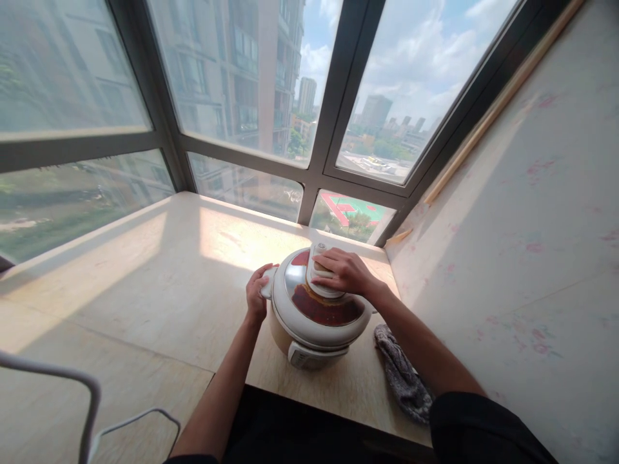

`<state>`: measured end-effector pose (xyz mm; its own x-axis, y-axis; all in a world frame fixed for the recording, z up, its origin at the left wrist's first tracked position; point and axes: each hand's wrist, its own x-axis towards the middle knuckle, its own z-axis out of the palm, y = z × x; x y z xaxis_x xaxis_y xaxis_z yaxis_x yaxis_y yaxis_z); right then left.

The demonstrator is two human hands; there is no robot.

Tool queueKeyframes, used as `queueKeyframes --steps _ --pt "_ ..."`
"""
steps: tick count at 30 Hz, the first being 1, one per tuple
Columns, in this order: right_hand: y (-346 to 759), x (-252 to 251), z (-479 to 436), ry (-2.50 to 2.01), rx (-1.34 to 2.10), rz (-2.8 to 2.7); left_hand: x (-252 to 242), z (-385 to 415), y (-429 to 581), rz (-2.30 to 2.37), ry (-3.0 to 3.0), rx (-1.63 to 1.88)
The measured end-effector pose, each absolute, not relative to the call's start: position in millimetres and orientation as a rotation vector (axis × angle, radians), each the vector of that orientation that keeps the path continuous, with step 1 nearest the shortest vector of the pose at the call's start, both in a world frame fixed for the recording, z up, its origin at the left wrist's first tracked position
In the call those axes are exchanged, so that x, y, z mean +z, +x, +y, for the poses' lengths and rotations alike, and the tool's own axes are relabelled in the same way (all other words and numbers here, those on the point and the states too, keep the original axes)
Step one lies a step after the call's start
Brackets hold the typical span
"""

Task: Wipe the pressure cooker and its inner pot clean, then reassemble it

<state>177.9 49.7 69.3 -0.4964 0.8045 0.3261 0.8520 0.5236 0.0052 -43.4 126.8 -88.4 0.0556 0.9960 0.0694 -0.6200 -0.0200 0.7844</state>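
Note:
An electric cooker (283,332) with a cream body and a control panel at its front stands upright on the window ledge. Its lid (329,310) has a white rim, a reddish-brown see-through top and a raised white handle, and it sits on the pot. My left hand (256,291) is closed round the white side handle (267,283) on the pot's left. My right hand (345,270) lies over the lid handle (315,278), fingers curled across it. The pot's right side handle is mostly hidden behind my right forearm.
A crumpled grey cloth (401,377) lies right of the cooker, partly under my forearm. White tubing or cord (91,386) bends at the lower left. Windows (242,84) rise behind the pale ledge (145,309). A floral-papered wall (532,270) closes off the right.

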Motion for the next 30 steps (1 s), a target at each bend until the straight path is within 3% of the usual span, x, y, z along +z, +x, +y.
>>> queueKeyframes --steps 8,16,21,30 --pt "232.3 60.6 18.5 -1.384 0.095 -1.87 -91.9 121.7 -41.9 0.628 0.753 1.434" --pt "260.4 -59.5 -55.4 -1.481 0.442 -0.72 -96.0 99.1 -41.6 0.762 0.669 1.435" --pt "197.7 -92.1 -58.3 -1.289 0.794 -0.729 -89.6 82.6 -40.0 0.825 0.711 1.32" --pt "185.0 -79.7 -42.2 -1.236 0.604 -0.591 -59.0 66.5 -32.4 1.019 0.846 1.32"
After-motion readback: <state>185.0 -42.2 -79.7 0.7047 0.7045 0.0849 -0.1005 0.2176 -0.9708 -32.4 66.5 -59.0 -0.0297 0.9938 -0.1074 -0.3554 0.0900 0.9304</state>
